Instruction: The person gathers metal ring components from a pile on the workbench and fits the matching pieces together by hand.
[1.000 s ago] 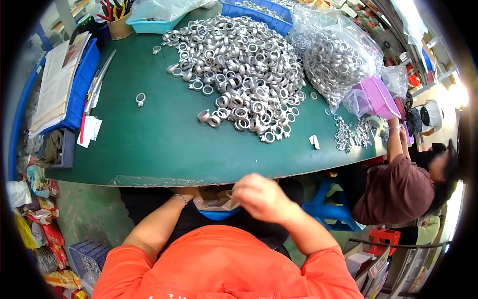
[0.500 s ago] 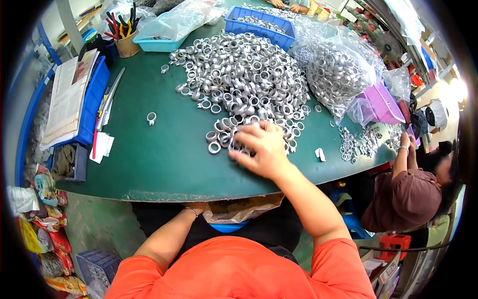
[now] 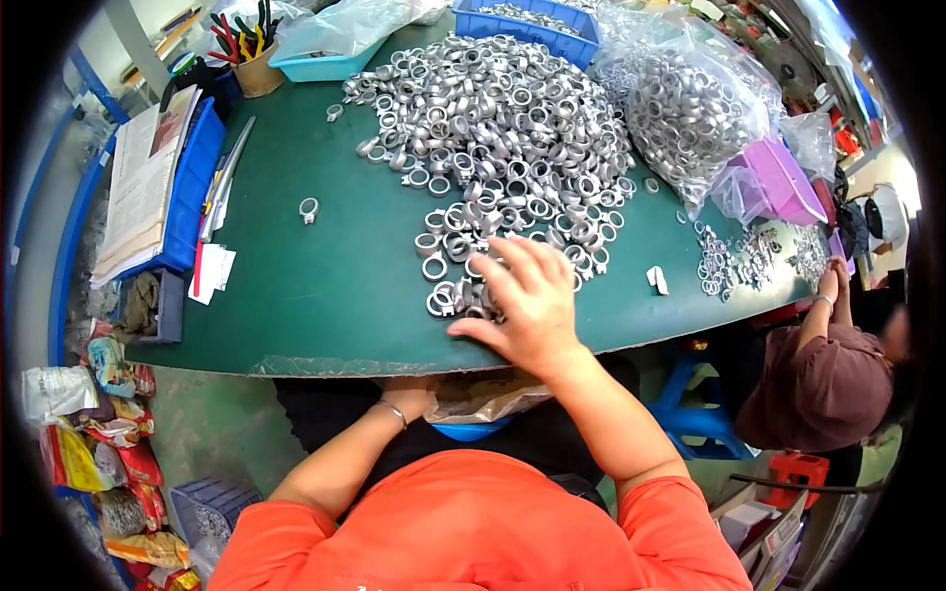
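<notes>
A large heap of grey metal ring clamps (image 3: 503,123), each with a small lug, lies on the green table (image 3: 286,295). Over the near end of the heap is my right hand (image 3: 537,313), its fingers spread and bent down over several rings (image 3: 443,295); the palm hides some of them. Low at the table's front edge is my left hand (image 3: 409,396), beside a brown bag (image 3: 488,396) in front of my lap. The table edge covers its fingers, so their hold cannot be seen. One ring clamp (image 3: 308,210) lies apart, left of the heap.
A blue tray (image 3: 527,34) stands behind the heap, a clear bag of rings (image 3: 690,113) and a purple bin (image 3: 778,182) to its right. Newspapers (image 3: 148,187) rest on a blue bin at left, near a pliers holder (image 3: 258,74). A co-worker (image 3: 828,374) sits at right.
My right hand has drawn toward the table's front edge, and several rings have slid nearer with it. The whole view has shifted slightly. My left hand stays at the edge.
</notes>
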Demonstrator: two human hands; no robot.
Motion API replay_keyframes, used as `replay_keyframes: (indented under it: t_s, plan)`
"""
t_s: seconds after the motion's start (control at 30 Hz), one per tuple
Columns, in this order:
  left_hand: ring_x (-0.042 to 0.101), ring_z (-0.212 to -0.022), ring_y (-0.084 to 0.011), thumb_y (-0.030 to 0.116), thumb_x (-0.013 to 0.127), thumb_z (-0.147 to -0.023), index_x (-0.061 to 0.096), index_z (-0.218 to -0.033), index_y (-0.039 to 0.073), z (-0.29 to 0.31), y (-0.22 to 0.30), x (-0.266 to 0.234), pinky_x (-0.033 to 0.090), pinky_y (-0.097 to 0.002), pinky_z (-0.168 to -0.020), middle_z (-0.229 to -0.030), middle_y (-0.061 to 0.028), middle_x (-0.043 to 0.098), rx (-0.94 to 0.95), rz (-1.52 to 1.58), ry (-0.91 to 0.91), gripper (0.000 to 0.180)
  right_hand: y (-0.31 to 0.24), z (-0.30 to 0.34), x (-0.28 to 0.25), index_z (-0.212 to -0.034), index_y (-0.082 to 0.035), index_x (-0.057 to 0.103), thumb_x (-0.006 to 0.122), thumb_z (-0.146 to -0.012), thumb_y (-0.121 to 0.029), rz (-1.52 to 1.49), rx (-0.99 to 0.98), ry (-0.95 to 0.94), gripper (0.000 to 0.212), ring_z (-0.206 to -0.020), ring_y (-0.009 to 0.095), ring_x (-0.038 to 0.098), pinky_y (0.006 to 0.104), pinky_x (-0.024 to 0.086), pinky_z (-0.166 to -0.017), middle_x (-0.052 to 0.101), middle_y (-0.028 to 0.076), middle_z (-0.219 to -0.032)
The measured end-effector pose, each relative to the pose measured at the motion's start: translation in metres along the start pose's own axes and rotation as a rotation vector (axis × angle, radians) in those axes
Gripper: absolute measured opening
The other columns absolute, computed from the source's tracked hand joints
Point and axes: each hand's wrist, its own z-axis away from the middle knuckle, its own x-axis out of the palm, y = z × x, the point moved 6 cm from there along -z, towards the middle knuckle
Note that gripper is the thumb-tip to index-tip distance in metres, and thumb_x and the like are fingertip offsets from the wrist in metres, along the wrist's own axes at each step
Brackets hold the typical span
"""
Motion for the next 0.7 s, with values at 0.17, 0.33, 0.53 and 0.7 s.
replay_keyframes:
  t_s: [0.17, 0.33, 0.53, 0.7]
  plan:
    - [0.068, -0.072, -0.0264, 0.000, 0.071, -0.080, 0.070, -0.095, 0.000, 0.054, 0.094, -0.101, 0.055, -0.0328, -0.068, -0.081, -0.0131, 0.068, 0.433, 0.402, 0.219, 0.015, 0.022, 0.026, -0.029, -0.102, -0.008, 0.069, 0.075, -0.075, -0.006, -0.140, 0.132, 0.248, 0.027, -0.097, 0.030, 0.058, 0.0409, 0.043, -0.087, 0.063, 0.009, -0.104]
    - [0.061, -0.091, -0.0356, -0.001, 0.070, -0.081, 0.066, -0.109, 0.000, 0.030, 0.126, -0.173, 0.051, -0.0388, -0.080, -0.103, -0.0171, 0.060, 0.440, 0.262, 0.653, 0.029, 0.001, 0.019, -0.022, -0.103, -0.010, 0.069, 0.078, -0.074, -0.014, -0.144, 0.115, 0.155, 0.030, -0.086, 0.026, 0.056, 0.0388, 0.040, -0.077, 0.060, 0.004, -0.091]
    - [0.061, -0.083, -0.0234, 0.003, 0.069, -0.084, 0.065, -0.110, -0.001, -0.008, 0.132, -0.173, 0.052, -0.0316, -0.071, -0.108, -0.0133, 0.057, 0.427, 0.136, 0.597, 0.026, 0.002, 0.021, -0.007, -0.103, -0.010, 0.068, 0.080, -0.072, -0.022, -0.165, 0.208, 0.048, 0.036, -0.091, 0.027, 0.054, 0.0408, 0.038, -0.082, 0.058, 0.005, -0.093]
    - [0.063, -0.078, -0.0152, -0.012, 0.067, -0.076, 0.068, -0.097, -0.001, 0.003, 0.128, -0.170, 0.053, -0.0260, -0.068, -0.104, -0.0107, 0.060, 0.390, 0.439, 0.564, 0.023, 0.012, 0.041, -0.020, -0.102, 0.000, 0.066, 0.069, -0.078, 0.008, -0.598, 0.373, 0.156, 0.025, -0.082, 0.024, 0.062, 0.0307, 0.051, -0.070, 0.063, 0.012, -0.097]
